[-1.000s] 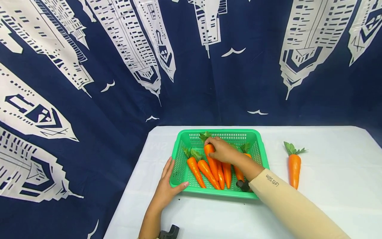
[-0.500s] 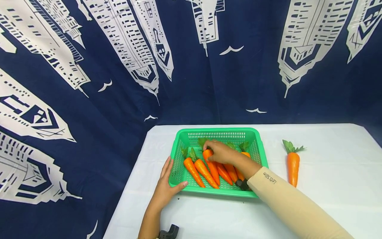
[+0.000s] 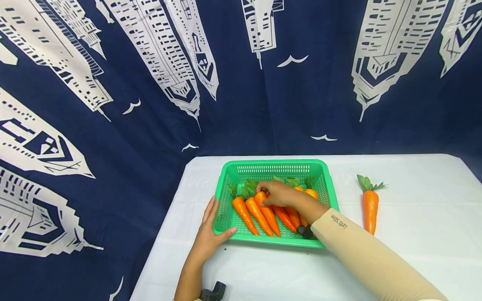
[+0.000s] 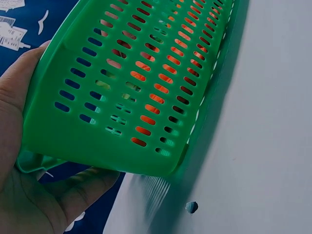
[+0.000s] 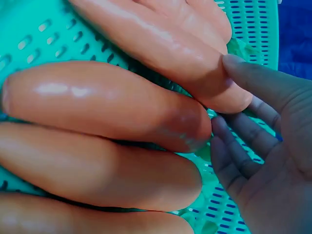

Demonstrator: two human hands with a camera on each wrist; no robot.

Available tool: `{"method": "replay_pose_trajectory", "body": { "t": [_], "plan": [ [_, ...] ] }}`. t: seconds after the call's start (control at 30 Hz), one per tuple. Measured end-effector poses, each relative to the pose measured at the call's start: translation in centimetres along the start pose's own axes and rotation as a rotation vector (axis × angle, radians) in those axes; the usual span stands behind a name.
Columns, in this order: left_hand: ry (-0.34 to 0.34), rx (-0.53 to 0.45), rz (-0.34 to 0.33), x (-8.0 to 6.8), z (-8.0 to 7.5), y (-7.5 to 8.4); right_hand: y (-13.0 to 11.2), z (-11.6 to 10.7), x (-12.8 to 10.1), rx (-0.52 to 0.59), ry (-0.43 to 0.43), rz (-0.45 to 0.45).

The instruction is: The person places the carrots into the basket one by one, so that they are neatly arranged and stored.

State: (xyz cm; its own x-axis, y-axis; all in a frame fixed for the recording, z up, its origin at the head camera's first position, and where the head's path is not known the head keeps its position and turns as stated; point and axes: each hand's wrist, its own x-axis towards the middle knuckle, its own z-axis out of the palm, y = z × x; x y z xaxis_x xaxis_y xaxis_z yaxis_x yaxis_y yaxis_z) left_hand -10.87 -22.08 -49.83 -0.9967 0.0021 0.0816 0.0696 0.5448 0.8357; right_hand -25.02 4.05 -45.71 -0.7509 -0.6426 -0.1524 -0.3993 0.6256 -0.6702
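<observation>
A green plastic basket (image 3: 276, 241) with slotted sides holds several orange carrots with leafy green tops. Inside it, my right hand (image 3: 278, 193) pinches the thick upper end of one carrot (image 3: 270, 217). In the right wrist view, the thumb lies on top of that carrot (image 5: 165, 53), with the fingers (image 5: 234, 151) at its far side. At the basket's near left corner, my left hand (image 3: 211, 236) rests with its thumb on the front rim and its straight fingers along the left side. The left wrist view shows this hand spread around the basket's corner (image 4: 97, 146).
A single carrot (image 3: 370, 211) lies right of the basket on the white-covered table (image 3: 421, 209). Behind and to the left hangs a navy cloth (image 3: 241, 125) printed with white buildings. Within the basket, one carrot (image 3: 244, 215) lies at the far left, and others crowd under the right forearm.
The right hand has moved slightly lower with its carrot, which now lies close alongside the two left ones. Carrots to its right have spread rightward. The left hand has stayed at the corner.
</observation>
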Motion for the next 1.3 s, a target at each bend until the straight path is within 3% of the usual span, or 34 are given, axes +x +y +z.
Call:
{"method": "replay_pose_trajectory", "body": {
  "t": [0.2,0.47,0.6,0.9,1.3],
  "plan": [
    [0.007,-0.007,0.003,0.1,0.1,0.1,0.2,0.0,0.3,-0.102,0.054,0.004],
    [0.002,-0.02,0.009,0.1,0.1,0.3,-0.5,-0.1,0.0,-0.208,0.028,-0.019],
    [0.0,-0.012,0.009,0.1,0.1,0.3,-0.1,0.0,0.2,-0.21,0.024,-0.017],
    [-0.004,0.0,0.015,0.0,-0.1,0.3,0.1,-1.7,-0.5,0.076,0.083,0.0],
    [-0.007,0.015,0.007,-0.1,-0.1,0.4,-0.6,-6.1,-4.8,0.302,0.339,-0.03]
  ]
}}
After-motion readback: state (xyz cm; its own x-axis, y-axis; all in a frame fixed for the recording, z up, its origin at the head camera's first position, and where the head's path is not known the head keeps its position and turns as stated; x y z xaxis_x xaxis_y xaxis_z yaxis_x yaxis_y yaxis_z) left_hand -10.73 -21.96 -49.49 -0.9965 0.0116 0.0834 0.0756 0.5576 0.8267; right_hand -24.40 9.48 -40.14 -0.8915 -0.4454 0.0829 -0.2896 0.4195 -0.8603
